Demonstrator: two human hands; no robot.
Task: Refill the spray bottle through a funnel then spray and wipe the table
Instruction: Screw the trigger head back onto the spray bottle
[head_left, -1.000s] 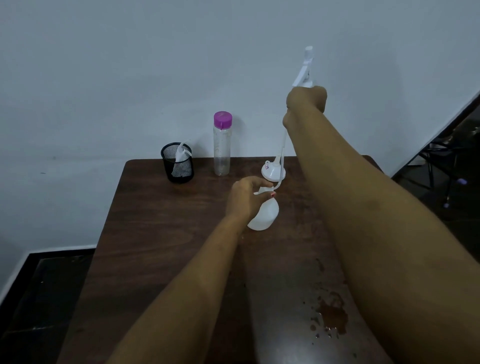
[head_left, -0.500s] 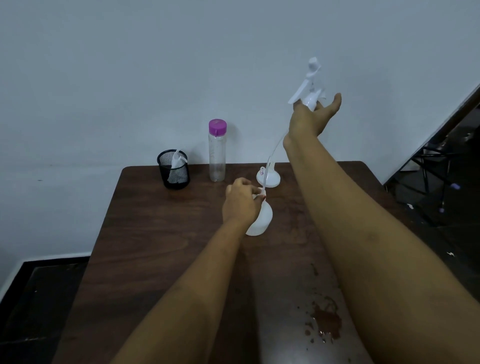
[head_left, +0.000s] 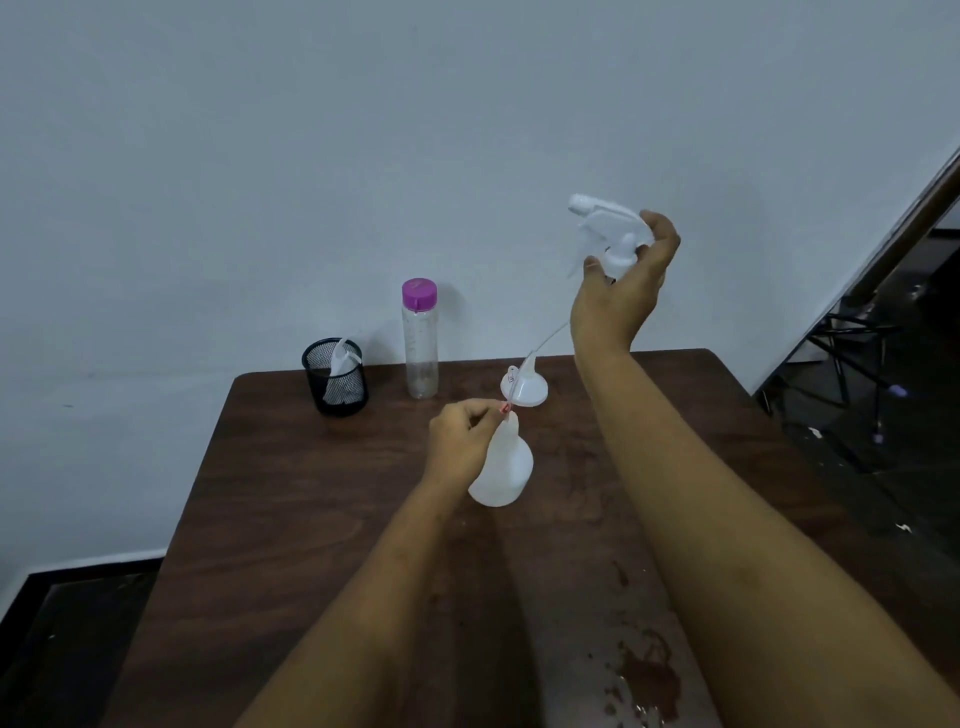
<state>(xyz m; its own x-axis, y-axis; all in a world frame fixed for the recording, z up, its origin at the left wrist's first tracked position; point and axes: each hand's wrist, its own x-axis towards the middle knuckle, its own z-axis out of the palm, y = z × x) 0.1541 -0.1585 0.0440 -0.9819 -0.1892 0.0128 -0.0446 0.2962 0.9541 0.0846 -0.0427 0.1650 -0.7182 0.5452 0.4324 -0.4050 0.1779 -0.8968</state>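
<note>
My right hand (head_left: 621, 291) gripped the trigger head (head_left: 610, 228), raised clear; its dip tube (head_left: 540, 345) trailed toward the neck. My left hand's (head_left: 460, 441) fingers were pinched at the neck of the spray bottle (head_left: 504, 467), mid-table. Funnel (head_left: 524, 389) lay inverted just beyond, water bottle (head_left: 420, 338) capped: refill, spraying, wiping outstanding.

We count one bench (head_left: 322, 519), one spray bottle (head_left: 503, 470), one trigger head (head_left: 613, 234) with its tube, one funnel (head_left: 525, 391), one purple-capped bottle (head_left: 420, 340), one mesh cup (head_left: 336, 376) at eleven o'clock, and two hands: left (head_left: 462, 441), right (head_left: 621, 291).
</note>
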